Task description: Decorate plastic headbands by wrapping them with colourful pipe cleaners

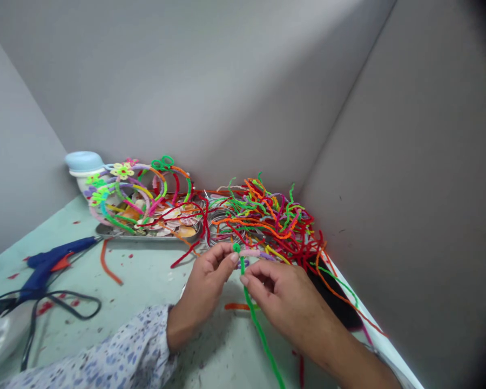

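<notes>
A green pipe cleaner (261, 335) hangs down between my hands, its upper end curled into a small knot. My left hand (208, 283) pinches it near that curled end. Just below, thumb and fingers of my right hand (287, 289) close on the same green strand, with its loose tail trailing toward the front of the table. A strip wrapped in pink and purple pipe cleaner (255, 253) meets the green knot; its farther part is hidden behind my right hand. Beneath my hands lies a short orange piece of pipe cleaner (235, 306).
A tangled heap of colourful pipe cleaners (283, 216) fills the back right. At the back left, finished-looking headbands (146, 183) rest over a metal tray (162, 237) with shells, near a white bottle (84, 165). A blue glue gun (51, 265) with its cord lies left.
</notes>
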Demonstrator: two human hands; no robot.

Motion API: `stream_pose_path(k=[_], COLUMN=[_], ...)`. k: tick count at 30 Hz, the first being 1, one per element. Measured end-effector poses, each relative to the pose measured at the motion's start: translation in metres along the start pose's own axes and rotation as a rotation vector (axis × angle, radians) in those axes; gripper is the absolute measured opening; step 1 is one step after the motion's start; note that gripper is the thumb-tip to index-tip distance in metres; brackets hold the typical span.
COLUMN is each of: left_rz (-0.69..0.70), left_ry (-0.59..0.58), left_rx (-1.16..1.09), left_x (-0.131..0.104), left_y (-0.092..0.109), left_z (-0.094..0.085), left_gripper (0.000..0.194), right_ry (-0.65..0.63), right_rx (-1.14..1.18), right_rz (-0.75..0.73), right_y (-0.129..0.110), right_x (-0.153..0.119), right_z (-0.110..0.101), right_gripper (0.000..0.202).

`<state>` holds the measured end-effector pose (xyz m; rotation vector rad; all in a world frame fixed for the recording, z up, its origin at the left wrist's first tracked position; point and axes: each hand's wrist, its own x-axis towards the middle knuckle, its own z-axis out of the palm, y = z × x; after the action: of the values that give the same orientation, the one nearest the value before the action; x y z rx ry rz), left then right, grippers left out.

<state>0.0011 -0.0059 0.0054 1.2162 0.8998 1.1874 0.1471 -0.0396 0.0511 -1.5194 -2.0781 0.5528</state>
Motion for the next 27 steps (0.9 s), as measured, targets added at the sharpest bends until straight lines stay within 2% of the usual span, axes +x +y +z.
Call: stream_pose_path(k=[4,8,11,14,18,22,27], left_rz=[-0.012,-0.050,-0.096,-0.127,-0.169,-0.193,-0.188], left_ry=[-0.040,-0.101,-0.167,-0.221,-0.226,-0.183,-0.168], left_rx=[-0.017,-0.036,-0.003,0.009,-0.072,-0.150,-0.161], left_x=[0.001,0.000,-0.001,-0.001,0.001,0.002,0.004], left_y=[0.003,0.005,0.007,0.009,0.008,0.007,0.006], left_z=[0.000,0.000,0.002,0.003,0.003,0.002,0.001], left_gripper=[0.010,0.012,0.015,0.015,0.013,0.010,0.011], right_ry=[-0.013,0.185,0.131,0.066,0.059,0.117,0.125], right_rx=[-0.023,0.000,0.018,-0.009,-0.181,-0.318,-0.307], right_rz=[-0.079,-0.094,-0.126,-0.252,-0.409,-0.479,-0.484], right_y=[0.002,0.010,0.018,0.023,0.026,0.029,0.030], right_x=[-0.006,-0.005,0.001,0.003,0.003,0.007,0.008], right_z=[-0.015,-0.034,-0.040,-0.037,-0.026,-0.019,-0.017], right_gripper=[0.020,0.014,0.014,0.015,0.019,0.014,0.015])
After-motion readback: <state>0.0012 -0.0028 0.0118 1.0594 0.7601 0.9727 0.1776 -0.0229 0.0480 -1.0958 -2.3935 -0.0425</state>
